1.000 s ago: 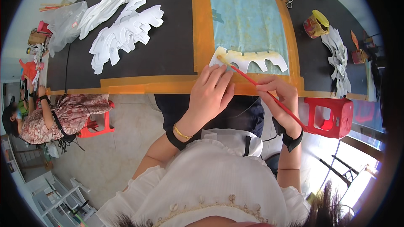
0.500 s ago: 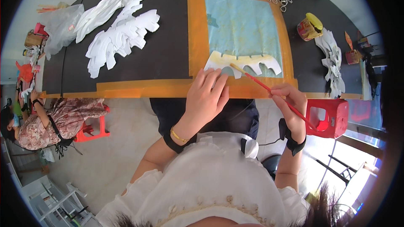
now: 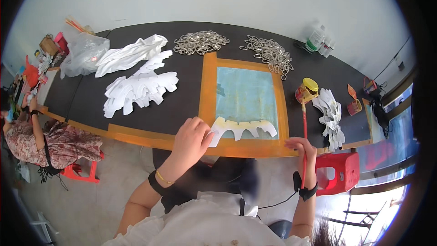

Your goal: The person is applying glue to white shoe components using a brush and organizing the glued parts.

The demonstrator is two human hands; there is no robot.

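Observation:
A white cut piece (image 3: 246, 126) with a scalloped edge and yellowish smears along its top lies on the blue sheet (image 3: 248, 93). My left hand (image 3: 192, 137) is closed at the piece's left end, fingers curled and the thumb side against it. A paintbrush (image 3: 304, 132) with a red handle stands nearly upright in my right hand (image 3: 302, 148), the handle running down past my wrist. Its bristle end overlaps the front of a yellow-and-red can (image 3: 307, 90); whether they touch I cannot tell.
Orange tape (image 3: 208, 86) borders the blue sheet. White cut pieces lie in a heap (image 3: 139, 92) at left and a stack (image 3: 331, 118) at right. Metal ring piles (image 3: 201, 42) and bottles (image 3: 316, 40) are at the back. A red stool (image 3: 337, 173) stands right; another person sits far left.
The brush has left the white piece and swung to the right, up to the can. My left hand has shifted off the piece's top to its left end. The view has tilted up.

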